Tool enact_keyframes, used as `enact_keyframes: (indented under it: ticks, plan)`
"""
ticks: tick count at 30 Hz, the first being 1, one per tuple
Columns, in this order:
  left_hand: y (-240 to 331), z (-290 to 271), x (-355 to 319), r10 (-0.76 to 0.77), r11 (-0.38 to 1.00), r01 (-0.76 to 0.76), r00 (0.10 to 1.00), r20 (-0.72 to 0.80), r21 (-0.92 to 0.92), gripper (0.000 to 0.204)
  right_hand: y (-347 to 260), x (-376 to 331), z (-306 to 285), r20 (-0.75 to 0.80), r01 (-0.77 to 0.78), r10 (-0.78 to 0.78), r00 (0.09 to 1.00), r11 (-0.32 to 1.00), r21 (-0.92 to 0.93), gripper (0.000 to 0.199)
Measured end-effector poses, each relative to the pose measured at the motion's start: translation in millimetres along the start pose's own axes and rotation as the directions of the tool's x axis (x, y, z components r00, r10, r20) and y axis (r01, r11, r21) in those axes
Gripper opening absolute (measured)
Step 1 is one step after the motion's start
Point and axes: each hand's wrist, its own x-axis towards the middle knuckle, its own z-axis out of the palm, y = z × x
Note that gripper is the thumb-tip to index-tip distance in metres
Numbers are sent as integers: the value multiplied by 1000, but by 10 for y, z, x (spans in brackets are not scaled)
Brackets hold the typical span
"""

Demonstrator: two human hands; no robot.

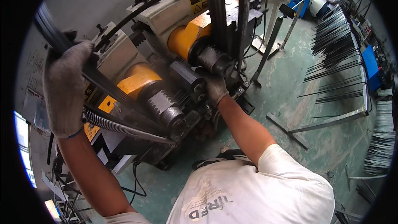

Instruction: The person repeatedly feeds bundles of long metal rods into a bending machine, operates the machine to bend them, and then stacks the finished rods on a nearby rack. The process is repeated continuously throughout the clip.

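At the bending machine [166,12], close in front of me, I judge that I am feeding stock: my left hand [66,87], in a grey knit glove, has its fingers [76,56] curled tight round a bundle of thin dark metal strips [103,83], which slants from the upper left down toward the rollers. My right hand [214,88], gloved too, rests down by the nearer toothed roller's housing; its fingers look bent against the metal, but I cannot tell whether they grip anything. Next, I think, the strips' lower end must be guided straight into the gap between the rollers, with my right fingers kept off the teeth. Counted: two gloved hands, two yellow drums [184,37], two grey toothed rollers [162,104], one long coil spring [120,127] below the bundle, and one upright spring [243,16] on the post. Strips in my bundle blur together, so I cannot count them. Over on the green floor [286,87], a rack [340,45] carries many more strips.
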Motion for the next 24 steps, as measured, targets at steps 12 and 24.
enact_keyframes:
  ticks: [12, 24]
  plan:
    - [-211, 46, -73, 124, 966, -139, 989, -83, -219, 20, 18, -5, 104, -80, -9, 15, 997, 998, 68, 43]
    - [-159, 56, -23, 112, 973, -127, 990, -92, -190, 19, -20, -16, 81, -50, 92, -101, 994, 983, -158, 39]
